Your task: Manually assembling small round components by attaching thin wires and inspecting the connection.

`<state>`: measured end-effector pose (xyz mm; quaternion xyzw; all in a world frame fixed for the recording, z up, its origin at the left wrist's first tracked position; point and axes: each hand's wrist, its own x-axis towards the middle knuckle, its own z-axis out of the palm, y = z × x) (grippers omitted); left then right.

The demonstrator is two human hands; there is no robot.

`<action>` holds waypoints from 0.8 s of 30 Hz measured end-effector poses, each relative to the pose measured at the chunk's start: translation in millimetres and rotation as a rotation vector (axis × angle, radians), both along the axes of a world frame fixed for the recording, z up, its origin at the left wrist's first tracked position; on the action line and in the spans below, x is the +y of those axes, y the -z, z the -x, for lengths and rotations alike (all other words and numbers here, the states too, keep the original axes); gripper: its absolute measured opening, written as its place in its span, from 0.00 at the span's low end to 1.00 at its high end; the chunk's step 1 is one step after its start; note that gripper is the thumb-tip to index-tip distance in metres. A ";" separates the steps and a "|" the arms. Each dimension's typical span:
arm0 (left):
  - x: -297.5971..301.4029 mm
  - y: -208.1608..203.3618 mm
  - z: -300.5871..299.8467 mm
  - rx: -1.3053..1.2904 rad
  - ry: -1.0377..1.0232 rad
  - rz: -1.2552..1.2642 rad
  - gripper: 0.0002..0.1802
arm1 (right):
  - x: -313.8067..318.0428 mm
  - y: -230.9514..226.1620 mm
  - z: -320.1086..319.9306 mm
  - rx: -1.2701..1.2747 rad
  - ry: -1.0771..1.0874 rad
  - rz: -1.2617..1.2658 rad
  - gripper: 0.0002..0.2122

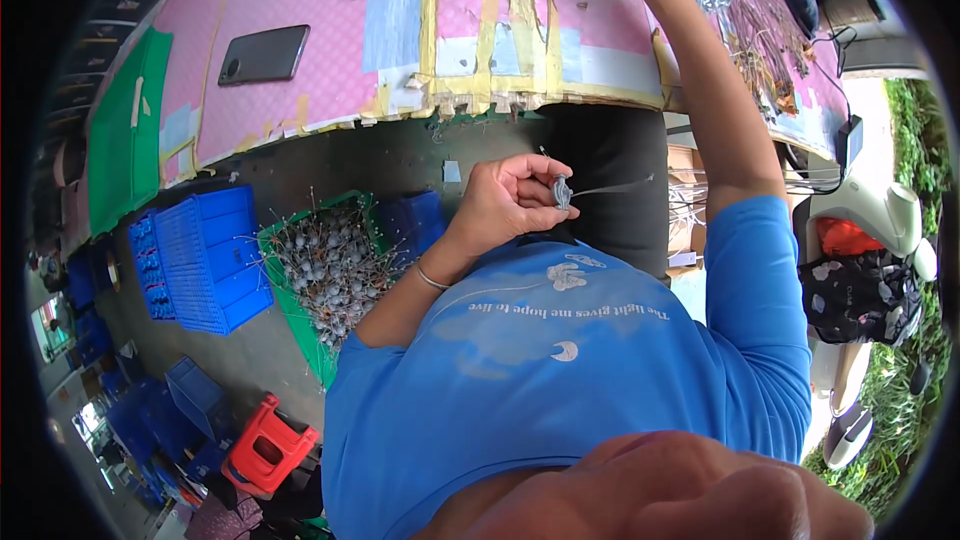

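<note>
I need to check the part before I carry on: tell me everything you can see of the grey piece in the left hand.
The grey piece is small, with a ruffled, folded surface; its material is hard to tell. A thin, pale strand extends from it toward the picture's right, its far end apart from either hand. The left hand pinches the piece between thumb and fingers, partly hiding it, in front of the dark-clothed leg.

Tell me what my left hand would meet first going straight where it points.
Beyond the grey flower-shaped piece it pinches, your left hand would probably meet the black trouser leg first; depth is unclear, so it might pass above.
</note>
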<state>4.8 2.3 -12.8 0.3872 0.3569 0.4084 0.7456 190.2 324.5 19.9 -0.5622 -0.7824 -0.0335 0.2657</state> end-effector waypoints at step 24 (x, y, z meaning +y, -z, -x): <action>-4.7 -8.7 3.8 -0.061 -0.154 -0.122 0.22 | -51.4 -11.5 -32.3 -0.194 -0.253 0.102 0.09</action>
